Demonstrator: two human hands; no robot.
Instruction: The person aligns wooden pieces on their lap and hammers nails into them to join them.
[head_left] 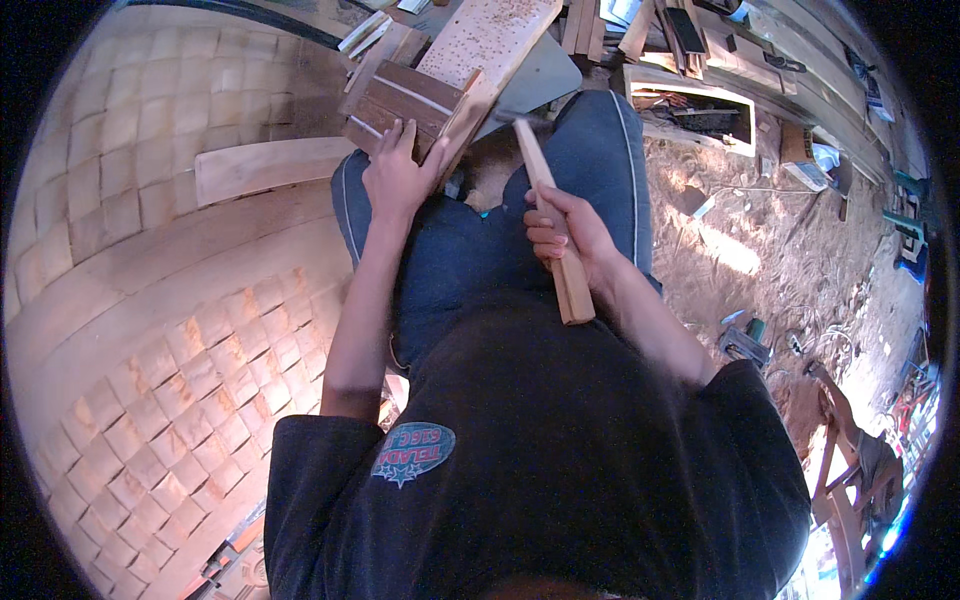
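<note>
My left hand (pixel 398 180) lies with its fingers spread on the near edge of a brown wooden panel (pixel 415 92) with pale strips. Its thumb is set apart, beside a light wooden rail (pixel 462 120) along the panel's right side. In my right hand (pixel 570 232) is a tapered, pale wooden stick (pixel 568 285), gripped about its middle with the fingers wrapped round it. The thick end points toward my body and the narrow end slants away between my knees. Around that far tip the picture is blurred, so its shape is unclear.
Beyond the panel a pale board (pixel 490 40) is sprinkled with brown bits, over a grey sheet (pixel 540 78). A loose plank (pixel 265 170) lies left of my knee, near a woven wall (pixel 200 370). On the right are a pale-framed box (pixel 740 122) and stacked timber (pixel 800 60) over dirt ground.
</note>
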